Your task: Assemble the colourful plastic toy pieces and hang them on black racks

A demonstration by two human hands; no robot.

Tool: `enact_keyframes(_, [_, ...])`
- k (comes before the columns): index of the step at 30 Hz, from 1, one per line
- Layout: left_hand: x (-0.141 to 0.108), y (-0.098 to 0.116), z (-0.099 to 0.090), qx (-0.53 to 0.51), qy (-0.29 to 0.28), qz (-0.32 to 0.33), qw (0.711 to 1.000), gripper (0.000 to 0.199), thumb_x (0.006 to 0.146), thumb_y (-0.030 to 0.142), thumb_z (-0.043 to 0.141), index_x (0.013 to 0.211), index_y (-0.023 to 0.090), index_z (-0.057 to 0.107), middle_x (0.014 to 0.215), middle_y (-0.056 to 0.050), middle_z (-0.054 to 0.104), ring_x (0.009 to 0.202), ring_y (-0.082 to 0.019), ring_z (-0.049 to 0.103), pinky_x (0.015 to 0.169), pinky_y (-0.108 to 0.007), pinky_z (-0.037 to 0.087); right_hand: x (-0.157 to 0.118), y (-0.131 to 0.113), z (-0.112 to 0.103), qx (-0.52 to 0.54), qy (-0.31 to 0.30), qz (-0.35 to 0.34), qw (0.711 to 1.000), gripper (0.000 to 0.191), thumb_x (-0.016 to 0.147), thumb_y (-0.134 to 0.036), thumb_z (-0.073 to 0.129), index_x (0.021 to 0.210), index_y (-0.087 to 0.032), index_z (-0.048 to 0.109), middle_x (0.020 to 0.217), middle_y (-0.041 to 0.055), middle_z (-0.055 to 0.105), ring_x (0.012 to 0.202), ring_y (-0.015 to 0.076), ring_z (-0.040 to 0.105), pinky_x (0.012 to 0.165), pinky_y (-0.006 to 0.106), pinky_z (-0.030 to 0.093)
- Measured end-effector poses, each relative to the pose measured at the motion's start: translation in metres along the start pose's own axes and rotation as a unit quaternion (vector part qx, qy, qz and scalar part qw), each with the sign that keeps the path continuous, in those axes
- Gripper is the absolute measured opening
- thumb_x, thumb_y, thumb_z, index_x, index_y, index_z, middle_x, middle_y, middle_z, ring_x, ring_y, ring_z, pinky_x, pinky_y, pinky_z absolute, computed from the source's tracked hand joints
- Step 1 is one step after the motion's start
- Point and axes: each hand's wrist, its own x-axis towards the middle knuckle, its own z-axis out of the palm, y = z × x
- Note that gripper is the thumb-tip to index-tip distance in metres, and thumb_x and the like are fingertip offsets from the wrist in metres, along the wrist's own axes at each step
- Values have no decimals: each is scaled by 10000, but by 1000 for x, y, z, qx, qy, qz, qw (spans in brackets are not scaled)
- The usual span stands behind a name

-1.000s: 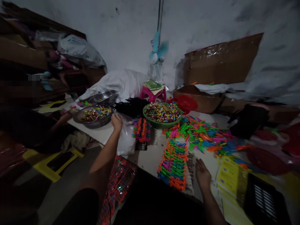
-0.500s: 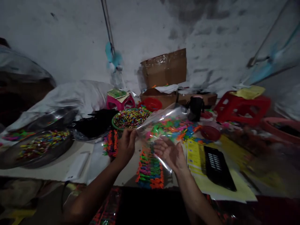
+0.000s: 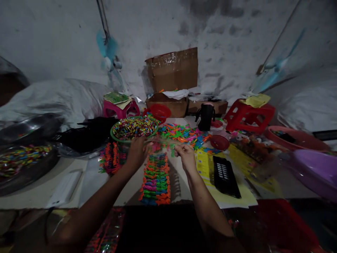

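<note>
A clear plastic bag [image 3: 162, 143] is stretched between my two hands above the table, seen nearly edge-on. My left hand [image 3: 138, 149] pinches its left end, in front of a green-rimmed basket [image 3: 112, 134] of small multicoloured pieces. Closed on the bag's right end is my right hand [image 3: 185, 151]. Beneath the bag, a row of colourful plastic pieces [image 3: 155, 181] lies on the table [image 3: 181, 195]. Behind it spreads a loose pile of bright flat pieces [image 3: 181, 133].
Metal trays with small pieces [image 3: 28, 158] and a white device [image 3: 65, 188] are at the left. To the right lie a black plastic tray [image 3: 226, 177] on yellow sheets [image 3: 205, 165], a red dish [image 3: 220, 142] and a purple basin [image 3: 316, 168]. A black pouch [image 3: 206, 117] stands behind.
The bag has gone from raised and spread to lower and nearly edge-on. My right hand has closed from open fingers onto it. The view has shifted to the right.
</note>
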Motion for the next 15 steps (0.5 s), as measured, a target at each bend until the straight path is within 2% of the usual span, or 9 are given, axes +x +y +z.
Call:
enact_keyframes(2, [0,23,1,-59,-40,51,996,424,712,399,591,1059,165,523,1061,-118,595,1012,-252,531,882,-408,404,0,-3,9,17,-11,-16,1000,232,571,-366,729,565,-183,587,489,-58,548,472,76,485,523,219,407])
enact_keyframes(4, [0,46,0,-128,-87,75,985,625,621,404,669,1162,161,474,1178,-128,543,1079,-263,502,901,-395,408,-5,-13,15,21,-78,-24,996,245,603,-423,707,611,-193,622,598,-32,604,591,103,549,628,244,440])
enact_keyframes(6, [3,61,-5,-189,-109,31,975,545,655,356,638,1145,159,502,1123,-115,585,1012,-244,552,845,-363,447,-12,-27,16,25,-194,-20,981,360,636,-552,634,703,-199,663,757,18,654,756,161,594,732,300,453])
enact_keyframes(8, [12,68,-16,-253,-82,-54,962,307,731,302,548,998,156,589,933,-80,655,854,-204,609,750,-319,479,-14,-38,13,27,-262,-26,964,497,643,-637,566,883,-213,667,962,60,649,937,219,577,823,363,437])
enact_keyframes(9, [18,69,-23,-293,-58,-97,949,237,754,300,518,916,156,613,840,-62,665,777,-185,619,701,-298,486,-13,-40,9,20,-249,-44,967,535,635,-630,581,985,-229,639,1071,64,615,1030,233,538,876,382,412])
enact_keyframes(10, [26,70,-32,-340,-32,-137,930,215,763,314,507,857,156,620,773,-47,662,715,-169,618,656,-280,487,-11,-40,5,4,-205,-69,976,570,621,-590,624,1077,-250,592,1172,55,562,1121,233,478,933,389,373])
enact_keyframes(12, [42,73,-50,-445,9,-202,872,213,764,344,515,821,161,609,697,-24,648,611,-138,602,561,-238,476,-6,-31,-3,-30,-83,-96,992,692,565,-460,728,1193,-292,491,1307,19,445,1253,210,327,1027,377,269])
enact_keyframes(14, [55,76,-65,-531,14,-237,813,179,755,319,533,799,157,596,659,-14,633,548,-109,578,490,-194,447,-1,-15,-9,-12,-21,-49,999,805,518,-402,767,1240,-311,422,1344,6,397,1290,191,259,1055,372,221])
enact_keyframes(15, [59,77,-69,-560,11,-246,792,154,748,298,541,780,155,590,650,-12,627,539,-103,572,476,-184,439,0,-7,-11,21,-31,0,999,817,523,-413,760,1250,-313,400,1337,13,409,1275,192,292,1046,382,239])
